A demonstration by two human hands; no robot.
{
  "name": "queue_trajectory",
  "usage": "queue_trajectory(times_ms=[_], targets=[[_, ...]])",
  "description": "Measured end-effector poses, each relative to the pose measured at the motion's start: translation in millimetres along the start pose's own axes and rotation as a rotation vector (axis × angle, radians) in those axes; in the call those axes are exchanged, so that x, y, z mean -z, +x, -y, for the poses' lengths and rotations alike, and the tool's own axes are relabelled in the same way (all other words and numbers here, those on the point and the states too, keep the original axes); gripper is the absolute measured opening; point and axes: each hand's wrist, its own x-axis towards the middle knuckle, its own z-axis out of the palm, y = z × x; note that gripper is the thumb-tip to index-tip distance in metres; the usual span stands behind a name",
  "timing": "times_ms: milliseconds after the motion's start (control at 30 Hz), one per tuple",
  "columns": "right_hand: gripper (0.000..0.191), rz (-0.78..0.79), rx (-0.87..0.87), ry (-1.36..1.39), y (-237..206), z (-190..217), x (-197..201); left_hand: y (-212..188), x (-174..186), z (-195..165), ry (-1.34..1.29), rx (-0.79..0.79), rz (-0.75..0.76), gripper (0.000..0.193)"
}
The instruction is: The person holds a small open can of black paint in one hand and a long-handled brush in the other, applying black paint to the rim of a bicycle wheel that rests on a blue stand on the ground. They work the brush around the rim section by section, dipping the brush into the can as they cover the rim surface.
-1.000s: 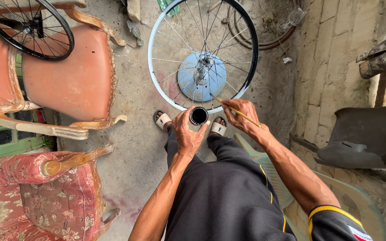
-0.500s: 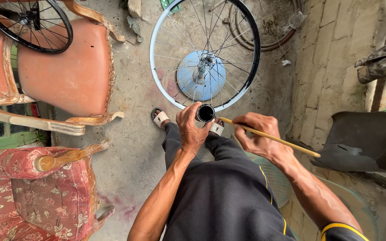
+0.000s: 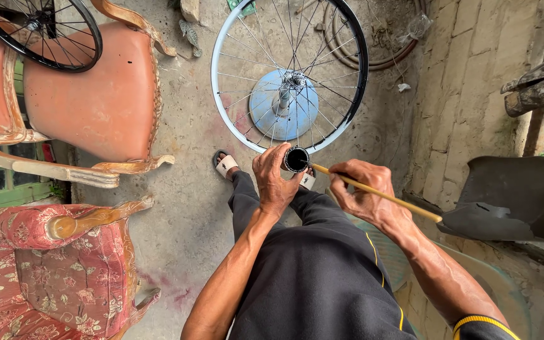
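Two hands at work: left hand (image 3: 276, 179) grips a small black pot (image 3: 296, 159), right hand (image 3: 363, 192) pinches a thin yellow stick (image 3: 379, 194). Change from a second ago: stick tip has swung off the wheel rim and now sits in the pot's mouth, likely reloading. Count: one white-rimmed wheel (image 3: 221, 60) on stand, one black wheel (image 3: 80, 53), two armchairs.

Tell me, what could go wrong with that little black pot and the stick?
The small black pot sits open in the left hand, above the trousers, so it might tip and spill. The thin stick in the right hand could drip on the white wheel rim.
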Motion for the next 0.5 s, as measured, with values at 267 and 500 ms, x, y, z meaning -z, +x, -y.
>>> queue_trajectory(times_ms=[267,500], targets=[[0.017,-0.125,-0.416,0.250,-12,-27,-1,-1,-2,6,0.002,0.013,-0.004,0.073],[0.015,-0.182,-0.397,0.339,-22,-29,8,-5,-6,8,0.001,0.044,0.003,0.075]])
